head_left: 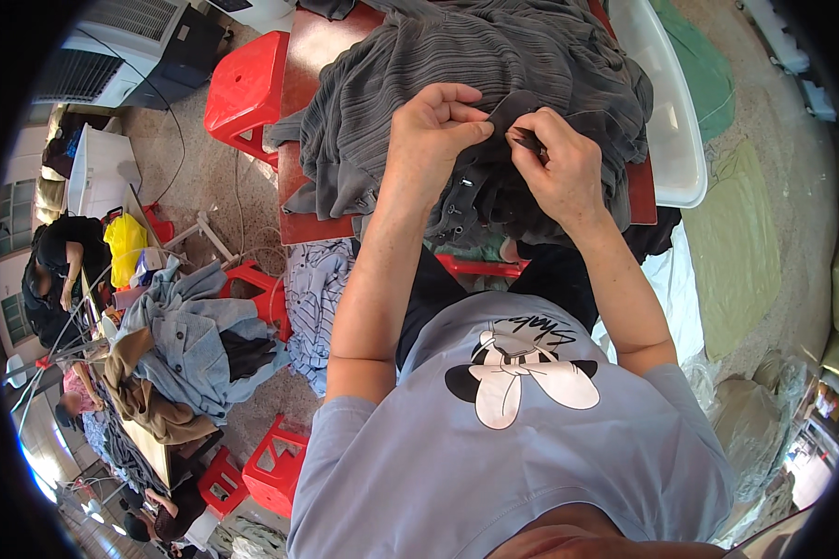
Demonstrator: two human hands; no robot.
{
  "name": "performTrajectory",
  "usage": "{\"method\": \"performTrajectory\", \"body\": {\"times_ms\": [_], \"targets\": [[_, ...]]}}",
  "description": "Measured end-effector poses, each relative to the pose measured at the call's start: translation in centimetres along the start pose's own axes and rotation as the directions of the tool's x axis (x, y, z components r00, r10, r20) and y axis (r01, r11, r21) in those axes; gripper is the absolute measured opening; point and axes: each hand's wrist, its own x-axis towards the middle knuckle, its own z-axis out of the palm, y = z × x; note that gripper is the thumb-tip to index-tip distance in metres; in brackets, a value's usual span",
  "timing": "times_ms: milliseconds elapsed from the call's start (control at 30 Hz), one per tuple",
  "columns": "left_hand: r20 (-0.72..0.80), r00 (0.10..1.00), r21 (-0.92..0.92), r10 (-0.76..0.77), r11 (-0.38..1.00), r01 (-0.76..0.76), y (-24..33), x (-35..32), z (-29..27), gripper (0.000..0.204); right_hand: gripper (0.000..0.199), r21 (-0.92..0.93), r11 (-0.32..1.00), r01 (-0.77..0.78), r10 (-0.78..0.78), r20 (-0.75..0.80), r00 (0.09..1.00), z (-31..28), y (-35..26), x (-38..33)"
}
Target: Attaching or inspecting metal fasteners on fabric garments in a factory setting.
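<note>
A heap of dark grey ribbed garments covers the red table in front of me. With thumb and fingers closed, my left hand pinches the edge of a grey fabric piece that stands up from the heap. Just right of it, my right hand is curled around a small dark pointed tool, its tip near the fabric. Its exact kind is partly hidden by the fingers. Small metal fasteners show on the dark cloth below my hands.
A red stool stands left of the table; a white plastic tub sits at its right. Striped blue cloth hangs near my left arm. Further left, people work at a long bench piled with clothes.
</note>
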Motion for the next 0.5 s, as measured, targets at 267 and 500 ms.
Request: {"method": "performTrajectory", "body": {"times_ms": [267, 500], "targets": [[0.015, 0.999, -0.083, -0.044, 0.996, 0.045, 0.1, 0.2, -0.3, 0.039, 0.026, 0.047, 0.998, -0.036, 0.034, 0.038, 0.999, -1.7, 0.3, -0.5], [0.025, 1.000, -0.153, -0.009, 0.988, 0.013, -0.7, 0.3, -0.7, 0.032, 0.025, 0.012, 0.999, 0.032, -0.032, -0.003, 0.999, -0.8, 1.1, -1.1]]}}
